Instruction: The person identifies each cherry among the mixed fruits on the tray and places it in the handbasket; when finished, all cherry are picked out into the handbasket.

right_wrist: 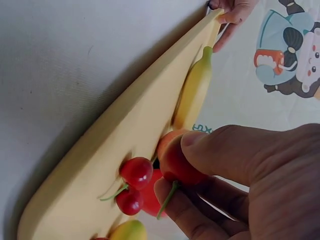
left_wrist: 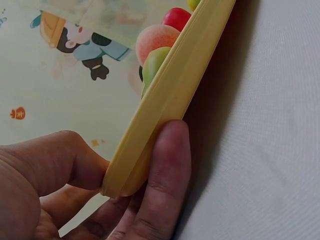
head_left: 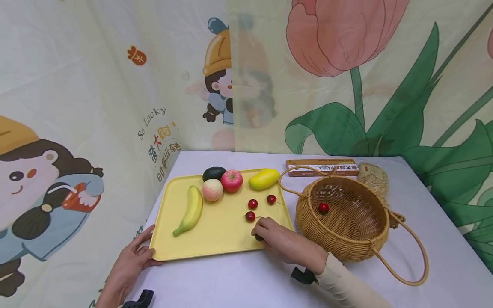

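Left hand (head_left: 132, 259) pinches the tray (head_left: 227, 231) corner; right hand (head_left: 285, 242) has thumb and fingers closed round a cherry (right_wrist: 184, 161) over the near edge. Three loose cherries (head_left: 252, 204) just beyond it; basket (head_left: 319, 239) close right, partly hiding a bag (head_left: 374, 175).

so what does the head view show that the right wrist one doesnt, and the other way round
Only the head view shows the wicker basket, the red cherry inside it, the brown box and the bag behind the basket.

Only the right wrist view shows the red side and green stem of the held cherry, pinched in the right hand; the head view gives just a dark bit of it.

Both show the yellow tray, banana, mango, apple, loose cherries and left hand at the tray's edge.
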{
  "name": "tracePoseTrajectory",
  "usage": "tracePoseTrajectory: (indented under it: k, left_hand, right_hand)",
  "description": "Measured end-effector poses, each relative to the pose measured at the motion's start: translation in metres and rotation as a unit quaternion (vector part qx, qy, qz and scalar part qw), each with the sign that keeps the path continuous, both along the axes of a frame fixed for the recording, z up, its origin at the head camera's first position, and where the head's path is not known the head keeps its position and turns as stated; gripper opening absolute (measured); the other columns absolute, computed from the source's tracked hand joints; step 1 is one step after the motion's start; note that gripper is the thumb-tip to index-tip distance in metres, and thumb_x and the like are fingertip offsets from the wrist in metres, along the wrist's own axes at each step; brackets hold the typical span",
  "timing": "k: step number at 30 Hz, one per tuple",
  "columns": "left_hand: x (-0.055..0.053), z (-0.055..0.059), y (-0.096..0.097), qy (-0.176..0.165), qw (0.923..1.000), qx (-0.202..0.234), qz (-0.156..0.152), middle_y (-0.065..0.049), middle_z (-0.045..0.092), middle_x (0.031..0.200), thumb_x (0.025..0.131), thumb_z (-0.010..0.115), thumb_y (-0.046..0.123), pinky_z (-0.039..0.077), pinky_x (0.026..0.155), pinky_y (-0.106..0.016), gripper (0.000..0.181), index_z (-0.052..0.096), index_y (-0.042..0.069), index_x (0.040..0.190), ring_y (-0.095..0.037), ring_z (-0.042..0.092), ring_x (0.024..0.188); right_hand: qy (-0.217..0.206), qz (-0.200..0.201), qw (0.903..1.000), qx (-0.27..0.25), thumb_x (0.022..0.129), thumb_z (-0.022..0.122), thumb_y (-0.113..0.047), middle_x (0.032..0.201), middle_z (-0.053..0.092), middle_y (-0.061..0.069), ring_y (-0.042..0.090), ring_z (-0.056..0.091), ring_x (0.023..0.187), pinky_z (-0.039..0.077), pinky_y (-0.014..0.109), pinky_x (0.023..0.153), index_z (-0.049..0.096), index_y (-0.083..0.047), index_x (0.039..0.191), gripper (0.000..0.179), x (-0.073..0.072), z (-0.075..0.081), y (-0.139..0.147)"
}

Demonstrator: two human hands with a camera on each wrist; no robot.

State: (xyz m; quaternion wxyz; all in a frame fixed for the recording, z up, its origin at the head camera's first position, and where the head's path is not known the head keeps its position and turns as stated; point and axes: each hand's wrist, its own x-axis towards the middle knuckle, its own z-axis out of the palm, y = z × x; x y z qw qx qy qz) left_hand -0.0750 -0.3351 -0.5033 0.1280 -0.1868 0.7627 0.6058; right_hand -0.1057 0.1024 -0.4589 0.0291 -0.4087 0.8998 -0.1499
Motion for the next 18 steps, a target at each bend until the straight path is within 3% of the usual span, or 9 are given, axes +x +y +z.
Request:
tracePoseTrajectory:
  k: [9,14,18]
  left_hand:
    - [-0.002,-0.002,-0.002,-0.003,1.0,-0.003,-0.003,-0.024,0.023,0.173,0.101,0.047,-0.007,0.068,0.086,-0.036,0.084,0.016,0.024,0.173,-0.012,0.069,0.106]
    - [-0.001,-0.002,-0.001,-0.003,1.0,0.001,-0.004,-0.024,0.023,0.174,0.102,0.047,-0.005,0.069,0.086,-0.037,0.083,0.016,0.025,0.173,-0.012,0.068,0.108]
    - [0.0,-0.001,-0.001,-0.004,1.0,-0.001,-0.004,-0.024,0.023,0.173,0.102,0.047,-0.005,0.069,0.086,-0.037,0.083,0.016,0.024,0.173,-0.013,0.068,0.109]
  right_hand:
    - [0.037,0.033,0.9979,0.042,0.098,0.072,-0.008,0.12,0.065,-0.001,0.01,0.061,0.106,0.059,0.018,0.086,0.074,-0.016,0.12,0.023,0.011,0.015,0.006]
    - [0.081,0.066,0.9893,0.102,0.097,0.071,-0.007,0.115,0.066,-0.003,0.01,0.058,0.102,0.057,0.016,0.082,0.072,-0.018,0.116,0.022,0.017,0.026,0.011]
    - [0.083,0.077,0.985,0.13,0.096,0.073,-0.006,0.112,0.064,-0.003,0.009,0.056,0.1,0.056,0.015,0.08,0.073,-0.017,0.118,0.024,0.023,0.035,0.015]
